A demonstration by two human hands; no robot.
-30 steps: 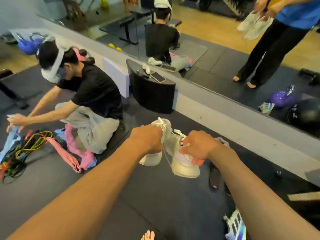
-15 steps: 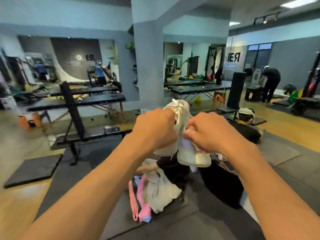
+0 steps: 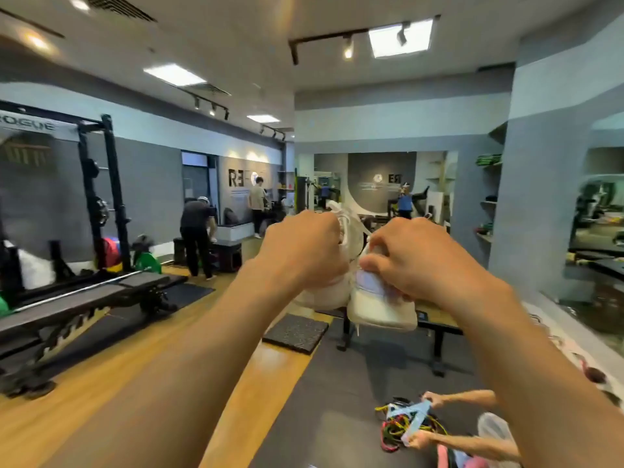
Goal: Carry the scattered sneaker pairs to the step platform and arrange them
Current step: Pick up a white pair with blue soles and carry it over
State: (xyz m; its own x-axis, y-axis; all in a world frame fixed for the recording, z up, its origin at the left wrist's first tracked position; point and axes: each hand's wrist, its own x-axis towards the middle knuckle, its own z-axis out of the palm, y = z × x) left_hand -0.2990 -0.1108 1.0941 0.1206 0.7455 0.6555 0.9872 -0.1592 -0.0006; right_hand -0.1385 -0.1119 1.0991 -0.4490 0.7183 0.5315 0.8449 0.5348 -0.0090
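Two white sneakers are held up in the air at chest height in front of the person, one in each hand, side by side and touching. The left hand [image 3: 305, 251] is curled into a closed fist around the left sneaker [image 3: 341, 238], which stands nearly upright: its long axis runs up and down, one end and loose laces rising above the knuckles, the other end hanging below the fist. The right hand [image 3: 413, 261] has its fingers clamped over the upper of the right sneaker [image 3: 378, 304], thumb pressed on the near side; that shoe's thick pale sole faces down and toward the camera, its long axis running roughly left to right. Which end is toe on either shoe cannot be told.

Below them one black bench [image 3: 435, 327] stands on the dark floor mat, and one small square mat [image 3: 296, 332] lies on the wooden floor. At the lower right two other hands [image 3: 430, 398] hold a tangle of coloured resistance bands [image 3: 403, 425]
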